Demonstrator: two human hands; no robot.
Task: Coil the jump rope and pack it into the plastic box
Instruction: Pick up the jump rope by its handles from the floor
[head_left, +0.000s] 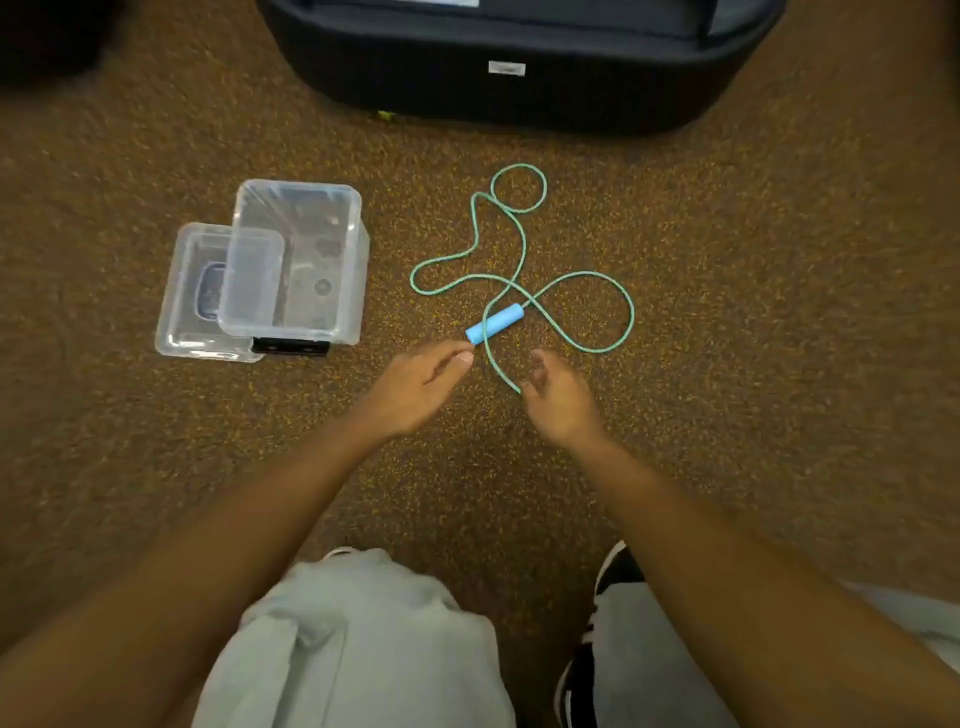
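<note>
A green jump rope (522, 244) lies in loose loops on the brown carpet, with one blue handle (495, 323) resting across it. A clear plastic box (296, 260) stands open to the left, and its clear lid (200, 306) lies partly under its left side. My left hand (421, 387) reaches forward, fingers apart, its fingertips just short of the blue handle's near end. My right hand (558, 397) is loosely curled where the rope's near strand ends; I cannot see whether it grips the rope or a second handle.
A large black case (519, 88) sits on the carpet beyond the rope. My knees in grey trousers (363, 639) and a black shoe (618, 571) are at the bottom. A small black object (291, 347) pokes out under the box's near edge.
</note>
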